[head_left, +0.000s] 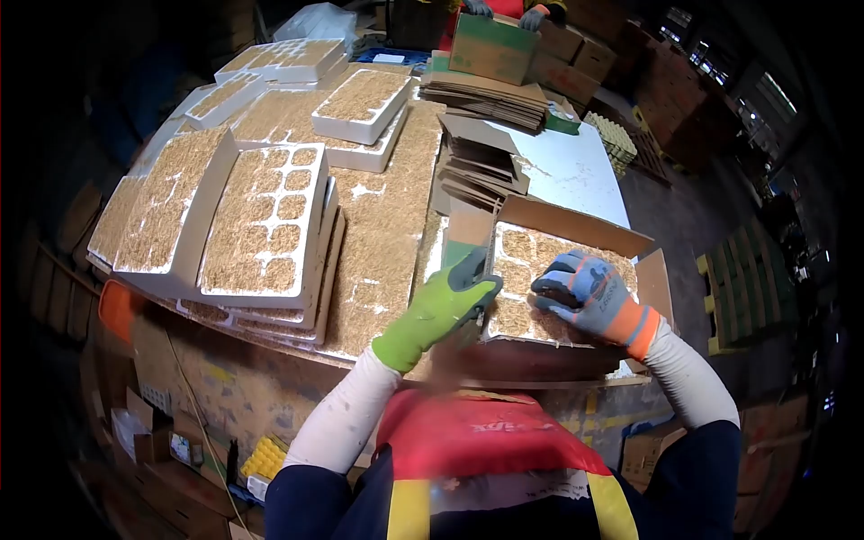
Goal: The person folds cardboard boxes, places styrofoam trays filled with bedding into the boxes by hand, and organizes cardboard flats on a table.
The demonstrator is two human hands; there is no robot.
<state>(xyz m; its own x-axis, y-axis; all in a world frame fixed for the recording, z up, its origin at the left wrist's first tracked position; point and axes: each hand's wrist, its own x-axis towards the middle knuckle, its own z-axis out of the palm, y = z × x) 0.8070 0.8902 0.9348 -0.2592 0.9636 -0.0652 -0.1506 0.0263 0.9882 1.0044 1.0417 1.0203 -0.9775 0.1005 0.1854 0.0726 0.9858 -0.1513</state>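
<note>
A white foam tray [515, 310] with square compartments lies inside an open cardboard box [576, 221]. Straw-coloured shavings fill the compartments. My left hand [441, 304], in a green glove with dark fingers, is closed at the left edge of the box, next to the tray's rim. Over the middle of the tray is my right hand [589, 295], in a blue-grey glove with an orange cuff. Its fingers are curled down against the shavings, and anything between them is hidden. The near side of the box is blurred.
Stacked filled foam trays [261, 220] stand on the left of the table, with loose shavings [382, 234] around them. Flattened cardboard boxes [481, 148] are piled beyond my box. Across the table, another person's gloved hands hold a green-and-brown box [492, 47]. Egg trays [610, 142] sit at right.
</note>
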